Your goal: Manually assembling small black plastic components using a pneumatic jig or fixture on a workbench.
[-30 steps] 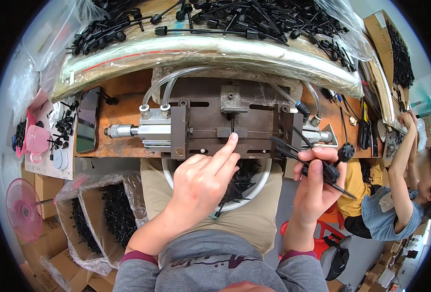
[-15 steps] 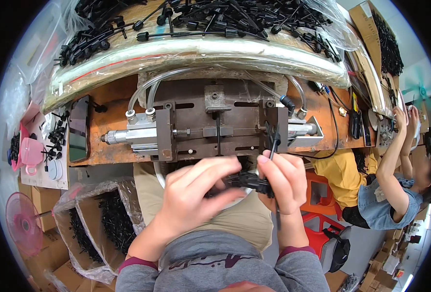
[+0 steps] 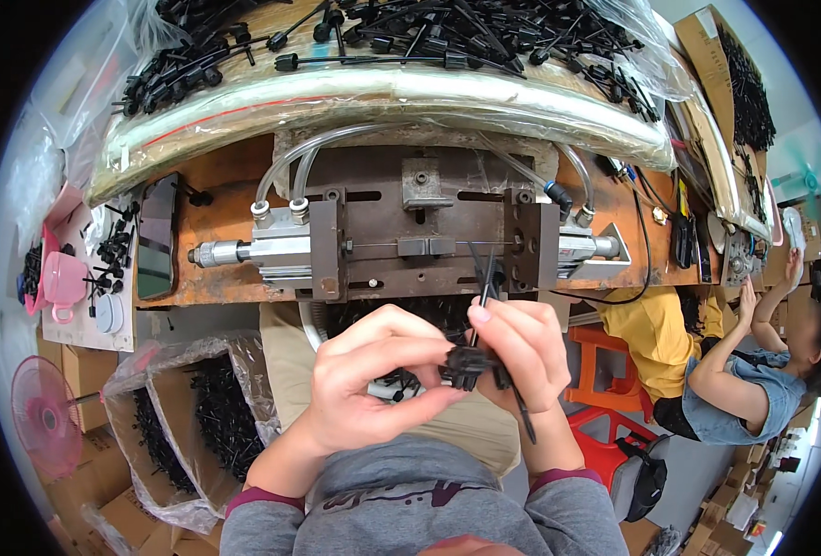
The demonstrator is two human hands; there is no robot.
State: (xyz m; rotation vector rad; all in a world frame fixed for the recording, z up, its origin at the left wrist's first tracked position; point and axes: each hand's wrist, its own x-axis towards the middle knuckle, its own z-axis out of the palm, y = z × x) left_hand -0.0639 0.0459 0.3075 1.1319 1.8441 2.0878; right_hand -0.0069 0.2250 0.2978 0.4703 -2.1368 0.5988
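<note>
My left hand (image 3: 373, 375) pinches a short ribbed black plastic part (image 3: 467, 363) between thumb and fingertips, just in front of my body. Beside it, my right hand (image 3: 528, 357) is closed around several thin black plastic rods (image 3: 523, 408); their ends stick out above and below the fingers. The two hands almost meet, so where one black piece stops and the other starts is hard to tell. Beyond them stands a brown metal fixture (image 3: 387, 271) with a small metal block (image 3: 426, 246) at its middle. Neither hand touches it.
Air cylinders (image 3: 281, 255) with clear hoses flank the fixture. Black rod parts (image 3: 410, 42) heap on a plastic-covered ledge behind. A phone (image 3: 157, 236) and a pink cup (image 3: 63, 283) lie left, above lined boxes (image 3: 188, 417) and a fan (image 3: 47, 417). A co-worker (image 3: 744, 371) sits at right.
The black rod that stood at the fixture's middle is gone from there. My left hand, blurred before, now pinches the black part beside my right hand. The co-worker's arms have shifted.
</note>
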